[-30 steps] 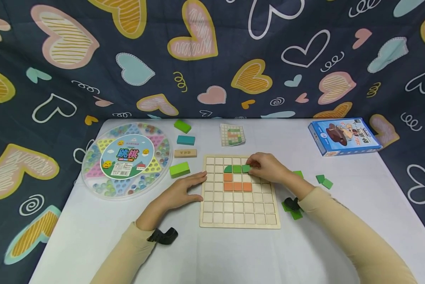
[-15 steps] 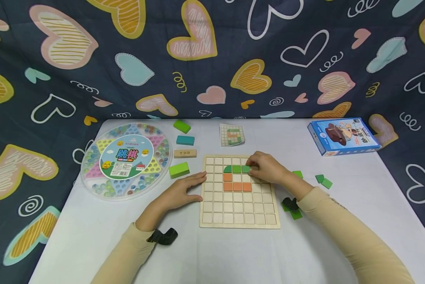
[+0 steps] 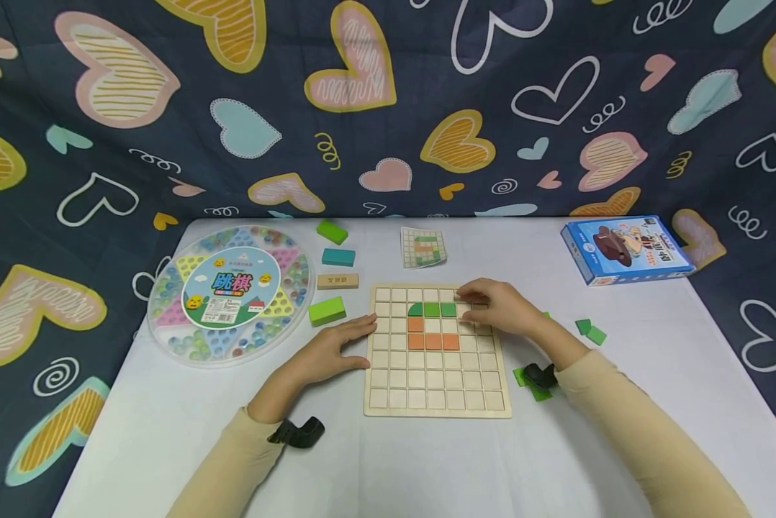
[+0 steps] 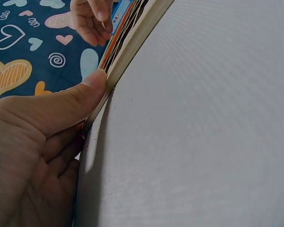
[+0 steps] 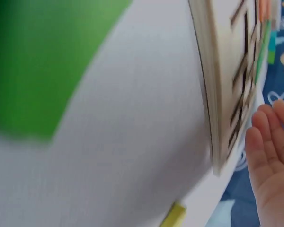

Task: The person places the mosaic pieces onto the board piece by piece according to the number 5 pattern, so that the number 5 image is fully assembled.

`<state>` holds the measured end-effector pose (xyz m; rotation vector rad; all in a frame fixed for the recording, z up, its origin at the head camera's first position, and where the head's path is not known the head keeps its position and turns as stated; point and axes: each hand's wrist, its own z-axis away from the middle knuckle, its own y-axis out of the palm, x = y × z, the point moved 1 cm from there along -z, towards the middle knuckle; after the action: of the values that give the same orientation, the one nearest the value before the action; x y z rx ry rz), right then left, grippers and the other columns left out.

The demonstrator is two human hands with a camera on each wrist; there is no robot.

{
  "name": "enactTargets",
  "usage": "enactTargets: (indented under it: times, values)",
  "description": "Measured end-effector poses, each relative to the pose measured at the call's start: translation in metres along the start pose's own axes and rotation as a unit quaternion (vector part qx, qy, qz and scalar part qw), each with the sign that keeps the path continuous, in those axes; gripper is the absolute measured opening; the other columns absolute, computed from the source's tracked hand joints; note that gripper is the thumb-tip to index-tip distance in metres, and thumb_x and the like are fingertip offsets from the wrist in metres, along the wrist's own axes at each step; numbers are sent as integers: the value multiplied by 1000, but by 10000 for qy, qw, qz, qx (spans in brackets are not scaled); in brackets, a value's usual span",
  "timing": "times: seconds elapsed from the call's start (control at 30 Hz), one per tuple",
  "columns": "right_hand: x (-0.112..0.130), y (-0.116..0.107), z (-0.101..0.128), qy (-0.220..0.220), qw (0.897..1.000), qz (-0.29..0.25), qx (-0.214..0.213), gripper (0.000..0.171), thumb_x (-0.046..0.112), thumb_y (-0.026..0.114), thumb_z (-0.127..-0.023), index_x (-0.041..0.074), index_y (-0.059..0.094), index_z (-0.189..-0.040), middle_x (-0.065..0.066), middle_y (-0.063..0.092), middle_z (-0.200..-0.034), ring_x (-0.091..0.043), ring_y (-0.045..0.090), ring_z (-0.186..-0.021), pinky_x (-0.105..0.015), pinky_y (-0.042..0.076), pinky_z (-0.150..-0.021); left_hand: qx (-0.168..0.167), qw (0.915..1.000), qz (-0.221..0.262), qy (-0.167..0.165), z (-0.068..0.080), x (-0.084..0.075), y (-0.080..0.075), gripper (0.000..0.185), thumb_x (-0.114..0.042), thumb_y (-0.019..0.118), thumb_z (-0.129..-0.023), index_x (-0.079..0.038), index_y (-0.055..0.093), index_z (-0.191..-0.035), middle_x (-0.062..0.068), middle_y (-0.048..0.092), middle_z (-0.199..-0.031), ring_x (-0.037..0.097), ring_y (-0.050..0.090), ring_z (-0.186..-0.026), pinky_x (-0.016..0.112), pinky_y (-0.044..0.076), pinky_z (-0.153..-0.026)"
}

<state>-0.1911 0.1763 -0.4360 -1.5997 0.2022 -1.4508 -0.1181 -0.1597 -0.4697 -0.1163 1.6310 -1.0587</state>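
Note:
A wooden grid board (image 3: pixel 436 374) lies on the table, with orange tiles (image 3: pixel 434 342) and green tiles (image 3: pixel 432 309) set in its upper middle squares. My left hand (image 3: pixel 326 352) rests against the board's left edge, thumb and fingers spread along it. In the left wrist view its thumb (image 4: pixel 80 97) touches the board's side (image 4: pixel 132 52). Over the upper right of the board is my right hand (image 3: pixel 504 309), its fingers apart and holding nothing. The right wrist view shows its fingers (image 5: pixel 270 137) extended beside the board (image 5: pixel 213 94).
Loose green tiles (image 3: pixel 597 335) lie right of the board, some partly under the right wrist's black camera (image 3: pixel 540 375). A pattern card (image 3: pixel 423 247) lies beyond it. To the left are coloured blocks (image 3: pixel 327 311) and a round marble game (image 3: pixel 232 345); a blue box (image 3: pixel 628 249) stands far right.
My right hand has let go of the rightmost green tile in the green row and moved slightly right. The left hand has stayed in place.

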Motion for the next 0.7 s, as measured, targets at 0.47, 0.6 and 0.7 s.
enactTargets:
  times: [0.47,0.6,0.7]
  values:
    - [-42,-47,44,374,9989,-21,-280,42,16,68,-88,2,57,-126,-17,59,-127,-35,54,-119,-52,43,-101,-10,10000,-10,-27,0,1,1,69,-28,74,-81,-6,45,-140,3,35,-152,24,31,-141,44,31,-113]
    - [-53,-52,59,634,9976,-38,-284,45,22,66,-90,4,55,-129,-17,57,-131,-36,52,-121,-54,43,-101,-14,10000,-11,-20,0,0,1,69,-28,74,-81,-6,45,-140,3,34,-152,24,31,-141,44,31,-113]
    - [-59,-55,69,766,9966,-75,-304,47,25,65,-90,4,53,-131,-18,56,-132,-37,51,-122,-54,44,-100,-19,10000,-26,-3,0,0,0,69,-28,73,-81,-6,45,-140,3,35,-152,24,31,-141,44,31,-113]
